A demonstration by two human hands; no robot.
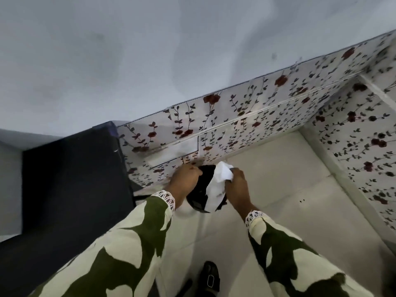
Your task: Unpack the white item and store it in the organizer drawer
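Note:
Both hands meet in front of me over a white tiled floor. My left hand [185, 179] grips the edge of a black bag [204, 181]. My right hand [239, 185] is closed on a white item [217, 185] that sticks partly out of the black bag. The lower part of the white item lies against the bag's dark fabric. Just beyond my hands stands the floral-patterned organizer [235, 116], with a plain white panel [175, 150] on its front near my left hand. Whether a drawer is open I cannot tell.
A dark cabinet or furniture piece [70, 179] stands at the left, against a grey wall [150, 50]. A floral-covered surface [360, 142] runs along the right. White tiled floor [289, 189] lies between them. A black shoe [211, 277] shows at the bottom.

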